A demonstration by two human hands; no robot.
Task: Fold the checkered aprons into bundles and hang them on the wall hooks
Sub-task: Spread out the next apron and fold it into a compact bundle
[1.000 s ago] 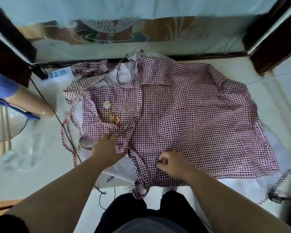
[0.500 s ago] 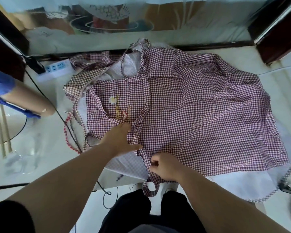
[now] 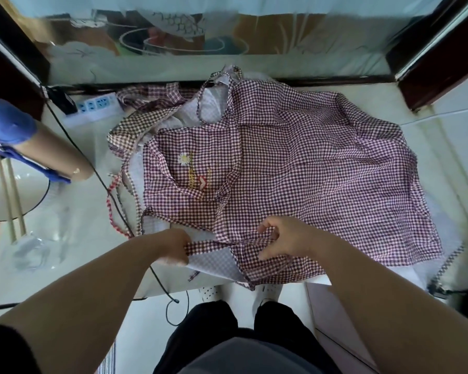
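Apron (image 3: 308,163) spread flat on table (image 3: 443,125), daisy patch up. Left hand (image 3: 170,245) pinches strap (image 3: 211,242) end at near edge. Right hand (image 3: 287,238), fingers curled, grips same strap. Strap taut between hands. Other aprons (image 3: 135,125) bunched underneath, far left.

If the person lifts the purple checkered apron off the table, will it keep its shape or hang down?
Likely floppy: the checkered apron lies in wrinkles, so it should sag from wherever it is held. Probably light: the cloth looks thin. Its strap, held by the left hand and right hand, may trail and tangle.
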